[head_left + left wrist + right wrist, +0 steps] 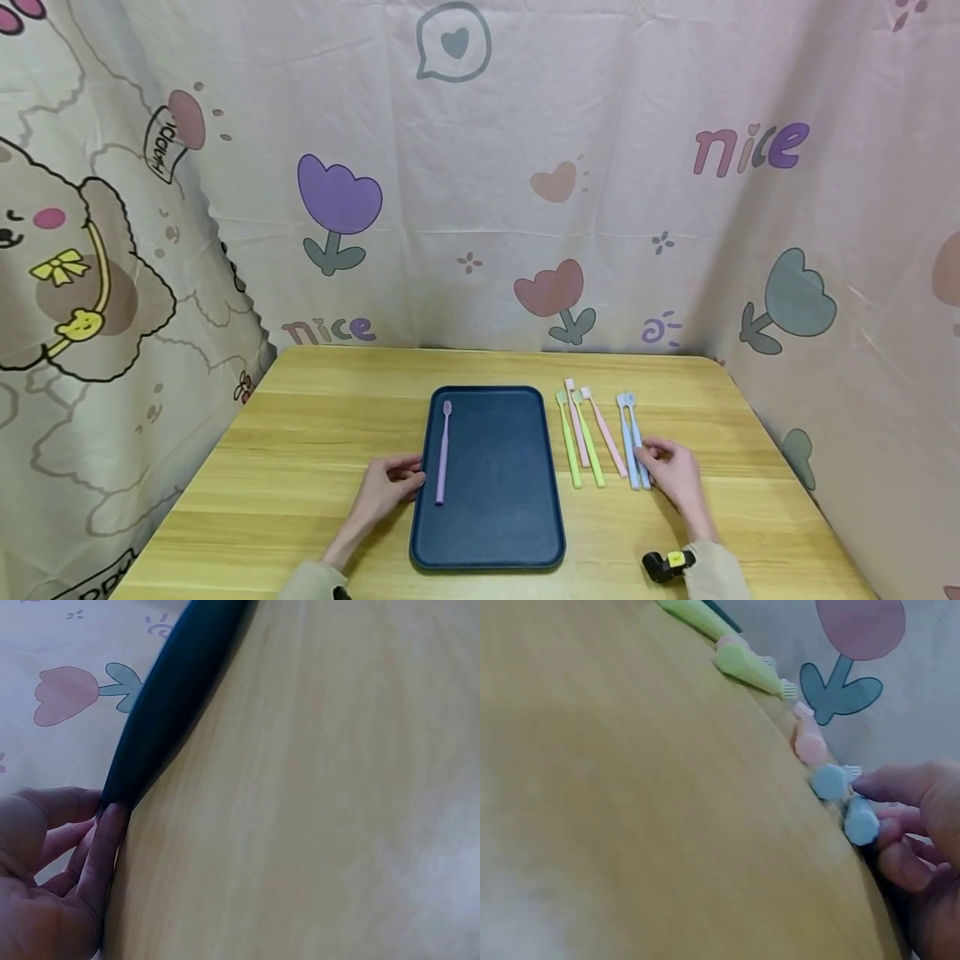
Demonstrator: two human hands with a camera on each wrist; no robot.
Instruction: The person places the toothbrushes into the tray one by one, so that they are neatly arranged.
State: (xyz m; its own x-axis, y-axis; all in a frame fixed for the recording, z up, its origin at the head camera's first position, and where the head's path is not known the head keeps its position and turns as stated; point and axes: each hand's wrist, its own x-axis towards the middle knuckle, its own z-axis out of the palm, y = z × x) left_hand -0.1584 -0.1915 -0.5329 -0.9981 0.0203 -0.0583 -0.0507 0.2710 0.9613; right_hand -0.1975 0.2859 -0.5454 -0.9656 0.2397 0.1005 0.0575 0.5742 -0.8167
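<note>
Cream cloth (pixel 247 100) hangs down the far left, printed with a cartoon animal (pixel 86 283) wearing a yellow bow, and farther along it I can see a purple tulip (pixel 341 200) above the back edge of the wooden table (pixel 300 417). Next comes the person's left hand (pixel 386 492), reaching out of a beige sleeve; its thumb and fingers pinch the left rim of a dark blue tray (pixel 498 550). That tray rests on the wood, one short end toward the person. Along its left side, inside the rim, lies a purple toothbrush (pixel 442 458), bristle end pointing away from the person.

Just right of the tray, on bare wood, more brushes lie heads outward: a green toothbrush (pixel 568 443), then a pink toothbrush (pixel 578 427), a second green toothbrush (pixel 591 443) and a second pink toothbrush (pixel 605 432), slanting so its handle end sits near the first of two blue ones. That blue toothbrush (pixel 628 446) lies close beside its twin, the rightmost blue toothbrush (pixel 637 433), which the right hand (pixel 673 472) grips between thumb and forefinger. Below that hand, a small black device (pixel 663 567) with a yellow label sits at the wrist. Farthest right, a grey-green tulip (pixel 801 292) decorates the cloth.
</note>
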